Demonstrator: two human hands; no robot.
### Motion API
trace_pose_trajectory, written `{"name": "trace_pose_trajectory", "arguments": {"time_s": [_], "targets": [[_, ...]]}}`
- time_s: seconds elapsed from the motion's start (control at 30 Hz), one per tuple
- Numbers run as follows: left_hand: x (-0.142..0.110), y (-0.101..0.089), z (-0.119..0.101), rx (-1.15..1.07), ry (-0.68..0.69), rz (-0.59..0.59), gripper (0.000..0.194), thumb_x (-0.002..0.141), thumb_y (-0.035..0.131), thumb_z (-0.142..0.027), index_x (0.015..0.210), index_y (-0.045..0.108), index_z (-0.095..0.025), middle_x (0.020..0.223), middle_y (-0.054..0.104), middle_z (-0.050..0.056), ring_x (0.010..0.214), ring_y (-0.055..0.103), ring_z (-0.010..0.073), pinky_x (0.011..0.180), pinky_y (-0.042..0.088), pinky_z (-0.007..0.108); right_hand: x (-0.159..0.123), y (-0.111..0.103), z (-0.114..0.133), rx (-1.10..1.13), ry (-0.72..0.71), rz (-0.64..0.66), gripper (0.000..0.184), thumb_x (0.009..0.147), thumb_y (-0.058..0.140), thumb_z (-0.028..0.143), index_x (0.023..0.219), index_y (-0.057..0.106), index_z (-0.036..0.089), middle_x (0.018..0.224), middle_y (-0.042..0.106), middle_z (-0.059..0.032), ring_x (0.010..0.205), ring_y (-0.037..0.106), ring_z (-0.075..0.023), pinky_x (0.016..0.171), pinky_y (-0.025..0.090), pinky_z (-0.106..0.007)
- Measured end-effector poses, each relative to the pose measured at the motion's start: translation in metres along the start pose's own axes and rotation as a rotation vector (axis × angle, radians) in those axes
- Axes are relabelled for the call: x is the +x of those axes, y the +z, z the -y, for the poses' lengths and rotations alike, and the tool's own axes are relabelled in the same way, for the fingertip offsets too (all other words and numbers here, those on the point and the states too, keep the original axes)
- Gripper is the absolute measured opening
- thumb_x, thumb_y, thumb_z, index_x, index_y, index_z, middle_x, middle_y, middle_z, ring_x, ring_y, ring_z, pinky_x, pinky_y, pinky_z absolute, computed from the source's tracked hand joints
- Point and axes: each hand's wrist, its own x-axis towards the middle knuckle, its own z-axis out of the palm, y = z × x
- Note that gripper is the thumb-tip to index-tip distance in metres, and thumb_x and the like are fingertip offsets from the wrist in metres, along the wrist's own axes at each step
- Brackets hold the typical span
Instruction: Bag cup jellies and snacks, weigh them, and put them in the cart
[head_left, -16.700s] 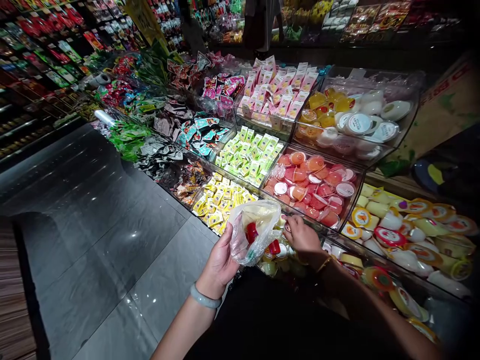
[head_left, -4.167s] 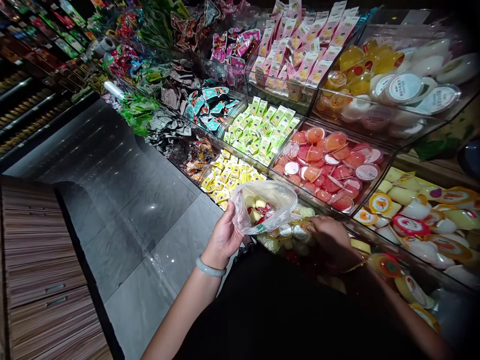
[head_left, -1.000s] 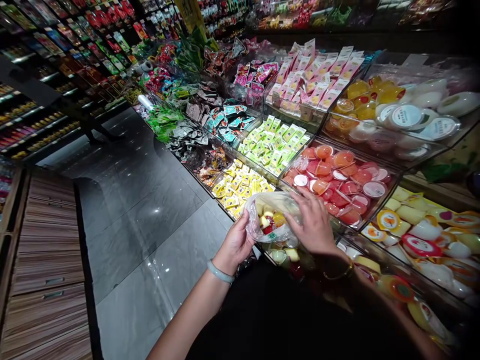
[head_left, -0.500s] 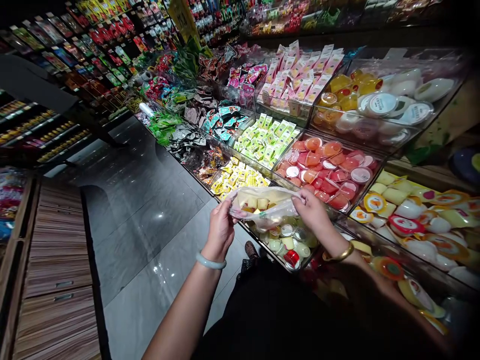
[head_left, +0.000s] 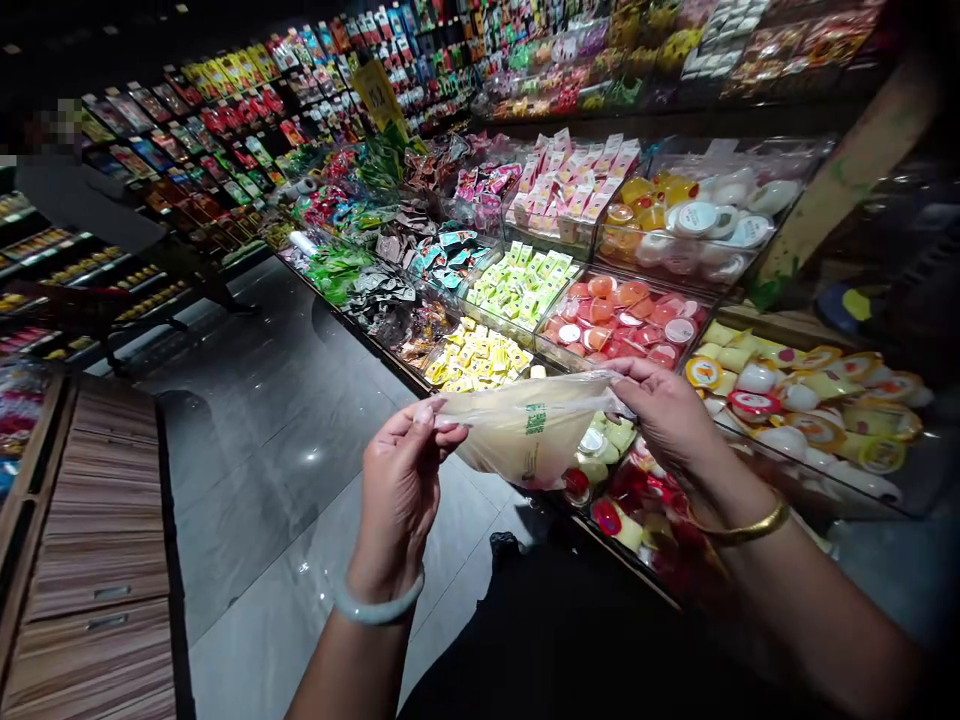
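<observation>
A thin clear plastic bag (head_left: 525, 430) with small jelly cups inside hangs stretched between both my hands. My left hand (head_left: 401, 485), with a pale bangle on the wrist, pinches the bag's left top edge. My right hand (head_left: 667, 415), with a gold bangle, pinches the right top edge. The bag hangs just above the near bin of small jelly cups (head_left: 607, 500) in the sweets display.
Clear bins hold pink-red jelly cups (head_left: 622, 320), yellow packets (head_left: 480, 360), green packets (head_left: 521, 285), and larger cups (head_left: 780, 395) at the right. Grey tiled floor (head_left: 262, 460) lies left, with a wooden drawer unit (head_left: 90, 560) and stocked shelves (head_left: 187, 130) behind.
My right hand left the bin and took the bag's right edge. Both hands raised the bag and pulled its mouth flat; the view tilted up.
</observation>
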Motion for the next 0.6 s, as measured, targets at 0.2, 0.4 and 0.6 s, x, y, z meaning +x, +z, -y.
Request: {"name": "trace_pose_trajectory", "arguments": {"time_s": [0.2,0.4,0.6], "targets": [[-0.075,-0.012,-0.003,-0.013,-0.096,0.132,0.022,0.077,0.084,-0.034,0.084,0.073,-0.016,0.071,0.073,0.002,0.062,0.07,0.0126,0.065,0.058,0.022,-0.104,-0.027,-0.042,0.034,-0.033,-0.041,0.069,0.074,0.077,0.059,0.133,0.059,0.029,0.122,0.068,-0.0087,0.097,0.069,-0.0222,0.084,0.058,-0.036],[-0.149,-0.031,0.005,0.019,-0.241,0.228,0.025,0.076,0.084,-0.038,0.078,0.071,-0.017,0.071,0.075,0.004,0.061,0.072,0.0166,0.059,0.057,0.024,-0.202,-0.006,-0.129,0.052,0.135,0.152,0.101,0.05,0.089,0.067,0.137,0.054,0.028,0.143,0.058,-0.0135,0.139,0.048,-0.0323,0.117,0.034,-0.053],[-0.218,-0.063,0.014,0.088,-0.313,0.171,0.025,0.076,0.083,-0.037,0.074,0.069,-0.017,0.064,0.071,0.003,0.057,0.067,0.0155,0.061,0.055,0.025,-0.269,0.017,-0.134,0.156,0.359,0.246,0.048,0.074,0.077,0.063,0.096,0.074,0.021,0.097,0.076,-0.009,0.101,0.068,-0.03,0.104,0.045,-0.054]]}}
